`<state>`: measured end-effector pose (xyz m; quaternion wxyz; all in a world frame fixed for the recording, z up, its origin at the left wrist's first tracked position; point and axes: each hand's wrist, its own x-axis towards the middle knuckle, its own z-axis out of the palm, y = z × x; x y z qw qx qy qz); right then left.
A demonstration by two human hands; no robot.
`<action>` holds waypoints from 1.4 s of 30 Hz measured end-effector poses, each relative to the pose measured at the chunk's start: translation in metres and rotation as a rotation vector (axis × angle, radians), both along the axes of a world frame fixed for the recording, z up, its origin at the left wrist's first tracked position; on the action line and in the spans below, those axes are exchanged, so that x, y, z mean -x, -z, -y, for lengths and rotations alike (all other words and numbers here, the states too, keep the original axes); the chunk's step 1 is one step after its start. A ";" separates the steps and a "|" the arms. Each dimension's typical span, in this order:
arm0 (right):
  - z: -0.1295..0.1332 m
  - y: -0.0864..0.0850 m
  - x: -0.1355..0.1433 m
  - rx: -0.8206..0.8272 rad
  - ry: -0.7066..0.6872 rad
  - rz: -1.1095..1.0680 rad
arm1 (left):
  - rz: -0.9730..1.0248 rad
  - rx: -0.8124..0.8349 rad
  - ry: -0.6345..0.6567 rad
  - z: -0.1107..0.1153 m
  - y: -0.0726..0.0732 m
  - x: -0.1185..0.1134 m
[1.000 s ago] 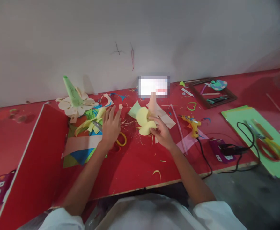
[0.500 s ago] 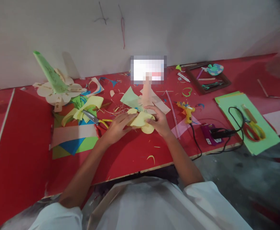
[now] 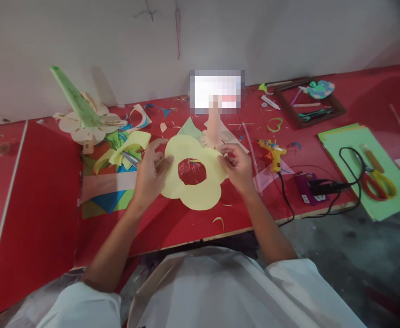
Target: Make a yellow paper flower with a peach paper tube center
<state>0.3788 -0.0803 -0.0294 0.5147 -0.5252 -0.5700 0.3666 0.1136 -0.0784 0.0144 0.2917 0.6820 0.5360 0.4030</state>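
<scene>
Yellow paper flower [image 3: 200, 197], hole cut at centre, held opened out in front of body, above red table [image 3: 172, 230]; contact with tabletop cannot be told. Left edge pinched between thumb and fingers of left hand [image 3: 151, 171]; upper right edge pinched likewise by right hand [image 3: 239, 168]. Pale pink paper cone [image 3: 214, 126] seen just beyond flower. Glue gun [image 3: 275, 159] laid near right hand.
</scene>
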 end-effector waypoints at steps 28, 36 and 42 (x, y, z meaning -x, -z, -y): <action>0.032 0.005 -0.073 0.258 0.333 1.212 | -0.721 -0.188 0.461 0.033 0.051 -0.038; 0.022 0.005 -0.086 0.448 0.225 1.299 | -0.384 -0.212 0.355 0.024 0.032 -0.043; 0.050 0.007 -0.050 0.117 0.298 0.828 | 0.099 0.133 0.314 0.020 0.029 -0.072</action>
